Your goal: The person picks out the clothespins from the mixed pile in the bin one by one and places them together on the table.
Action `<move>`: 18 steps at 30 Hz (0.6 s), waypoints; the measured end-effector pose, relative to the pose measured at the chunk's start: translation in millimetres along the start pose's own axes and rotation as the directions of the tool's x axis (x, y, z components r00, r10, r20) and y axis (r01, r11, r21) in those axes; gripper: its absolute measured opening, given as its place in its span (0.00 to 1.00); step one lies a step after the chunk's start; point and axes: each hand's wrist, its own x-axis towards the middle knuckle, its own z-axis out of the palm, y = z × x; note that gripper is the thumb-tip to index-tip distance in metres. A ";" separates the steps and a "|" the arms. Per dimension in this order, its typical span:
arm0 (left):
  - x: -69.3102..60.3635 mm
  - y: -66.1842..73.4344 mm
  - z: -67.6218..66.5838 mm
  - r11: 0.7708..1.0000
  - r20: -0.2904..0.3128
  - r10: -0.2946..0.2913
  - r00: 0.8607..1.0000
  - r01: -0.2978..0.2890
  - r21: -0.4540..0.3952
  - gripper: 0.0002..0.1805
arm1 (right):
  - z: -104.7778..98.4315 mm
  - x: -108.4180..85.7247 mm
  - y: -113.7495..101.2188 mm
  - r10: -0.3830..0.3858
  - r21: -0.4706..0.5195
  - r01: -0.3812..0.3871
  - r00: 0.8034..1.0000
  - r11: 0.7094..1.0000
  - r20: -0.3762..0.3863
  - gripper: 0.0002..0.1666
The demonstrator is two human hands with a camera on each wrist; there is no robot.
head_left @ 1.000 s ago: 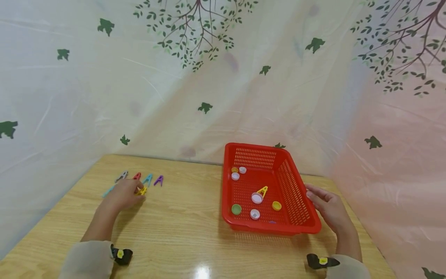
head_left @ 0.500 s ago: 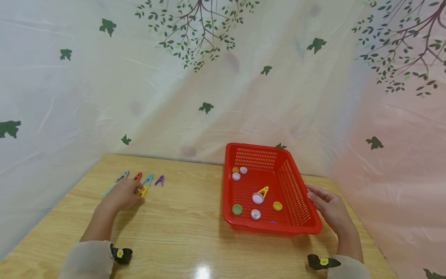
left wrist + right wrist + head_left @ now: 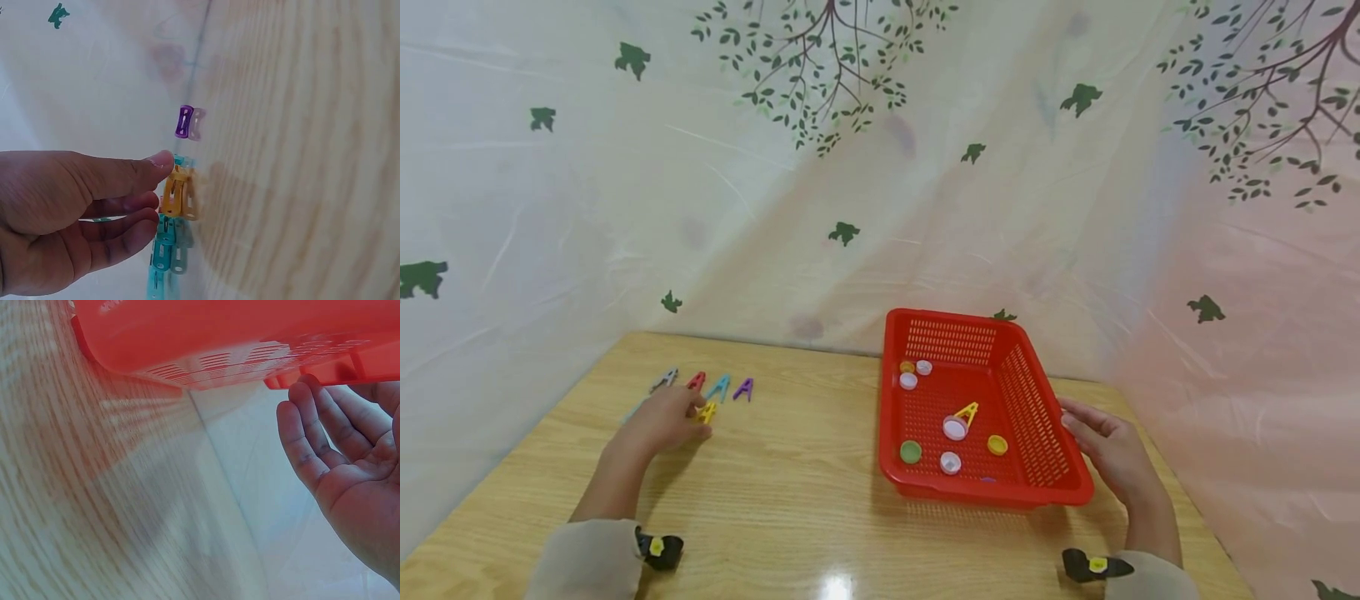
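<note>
My left hand [image 3: 664,419] is low at the table's left side, pinching an upright yellow clothespin [image 3: 707,412] between thumb and fingertips. In the left wrist view, the yellow clothespin [image 3: 177,190] stands at the thumb tip. Beyond it are a purple clothespin [image 3: 744,389], a light-blue one [image 3: 719,387], a red one [image 3: 696,381] and a grey one [image 3: 665,378]. My right hand [image 3: 1112,446] touches the right rim of a red basket [image 3: 985,492]. In the right wrist view, its fingers [image 3: 300,434] extend fairly straight under the rim; the thumb's contact is partly hidden.
Several bottle caps lie in the basket, among them a green cap [image 3: 911,452] and a yellow cap [image 3: 997,445]. A yellow clothespin [image 3: 970,412] lies there too. The wooden table [image 3: 775,492] ends at a leaf-print curtain [image 3: 760,250].
The yellow clothespin at my left fingertips has turned slightly. Both hands and the basket stay nearly in place.
</note>
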 end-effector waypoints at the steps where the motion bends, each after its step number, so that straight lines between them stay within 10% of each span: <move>1: -0.3 0.5 -0.8 1.000 0.000 0.002 1.000 -0.002 -0.002 0.26 | 0.1 0.0 0.2 0.003 -0.002 -0.003 1.000 1.000 -0.002 0.42; 18: 10.5 16.1 -4.3 0.989 -0.063 0.131 0.989 -0.126 0.077 0.22 | 0.3 0.0 -1.0 0.012 0.018 -0.012 1.000 1.000 0.005 0.41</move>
